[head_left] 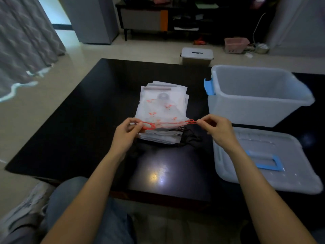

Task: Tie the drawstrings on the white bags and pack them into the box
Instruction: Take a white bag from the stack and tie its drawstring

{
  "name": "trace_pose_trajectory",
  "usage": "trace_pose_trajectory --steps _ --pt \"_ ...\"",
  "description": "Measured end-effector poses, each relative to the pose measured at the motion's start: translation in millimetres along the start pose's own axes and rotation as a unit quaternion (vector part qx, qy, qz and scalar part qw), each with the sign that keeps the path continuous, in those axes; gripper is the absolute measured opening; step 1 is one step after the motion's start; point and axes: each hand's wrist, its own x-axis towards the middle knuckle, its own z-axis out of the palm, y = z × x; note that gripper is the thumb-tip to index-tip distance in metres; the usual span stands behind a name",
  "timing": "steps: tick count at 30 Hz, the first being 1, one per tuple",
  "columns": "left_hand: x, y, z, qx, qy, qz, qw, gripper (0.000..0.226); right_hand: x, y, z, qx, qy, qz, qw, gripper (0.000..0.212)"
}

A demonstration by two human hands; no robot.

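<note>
White bags (162,106), semi-transparent with red printed motifs, lie in a stack at the middle of the black tabletop (84,120); a grey strip runs along the far edge of the upper ones. Red drawstring (168,123) of the topmost bag is stretched level across the near edge of the stack. Left hand (125,132): fingers curled, thumb and forefinger pinching the looped left end of the red drawstring. Right hand (217,130): fingers curled, thumb and forefinger pinching the right end of the same cord. Both forearms reach in from the lower edge of the view. Black cords (190,137) trail from the lower bags at the near right corner of the stack. Box (253,110), translucent plastic with a blue latch (209,87), stands open on the tabletop to the right of the stack, near it but apart. Lid (299,175), with a blue handle (269,162), lies flat on the tabletop in front of the box. Background, on the floor: a smaller lidded container (197,56) beyond the tabletop and a pink basket (236,44) farther right.
</note>
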Motion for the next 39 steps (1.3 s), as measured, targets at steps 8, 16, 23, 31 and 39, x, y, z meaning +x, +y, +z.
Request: trace_pose_trajectory --steps 8,16,23,31,39 --pt "-16 -2 23 0.088 -0.074 0.049 0.992 0.049 -23 -5 6 0.126 0.027 0.042 0.991 0.018" --pt "-11 8 45 0.228 -0.014 0.216 0.949 0.011 -31 -21 0 0.271 0.028 0.068 0.96 0.018" --pt "-15 5 46 0.054 0.008 0.036 0.998 0.007 -31 -12 -1 0.296 0.104 0.059 0.948 0.014" --pt "-9 12 31 -0.187 0.051 -0.085 0.977 0.018 -38 -6 11 0.343 0.088 0.078 0.932 0.02" --pt "-29 15 34 0.059 -0.064 0.031 0.996 0.016 -44 -10 0 0.317 0.086 0.075 0.941 0.019"
